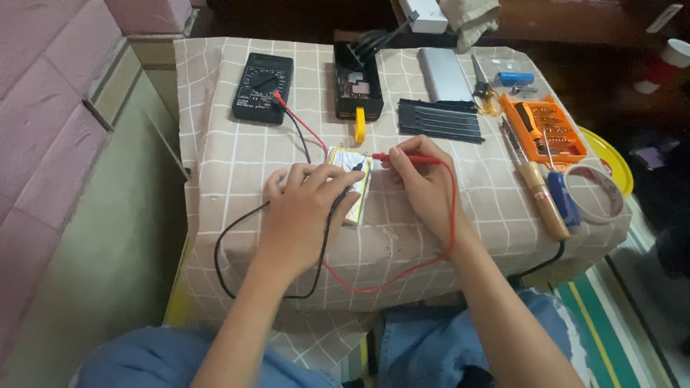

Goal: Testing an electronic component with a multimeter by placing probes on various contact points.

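Blue-clad knees sit lowest in view, under two bare forearms that reach up onto a surface [230, 158] covered with a checked cloth.

Left hand [305, 205] lies closed over a flat silver pouch cell [352, 188], pinning it down while its fingers pinch the black probe [357, 167] against the cell's top edge. Right hand [424, 183] is closed narrowly on the red probe [406, 158], tip pointing left at the same edge. Both leads loop off the front of the surface and run back to a black multimeter [263, 88] at the far left.

Judging by its look, the cell is light, thin and soft-skinned, so it would dent or puncture under a hard point; flat pressure on its broad face, or a grip along the long sides, seems safest, well away from the tabs. The foil is probably slippery on cloth.

Behind the cell stand an opened black case [358, 90], a silver shell [445, 74] and a black ribbed panel [440, 119]. To the right lie an orange bit set [546, 129], a wooden-handled tool [544, 200] and a tape roll [595, 194].
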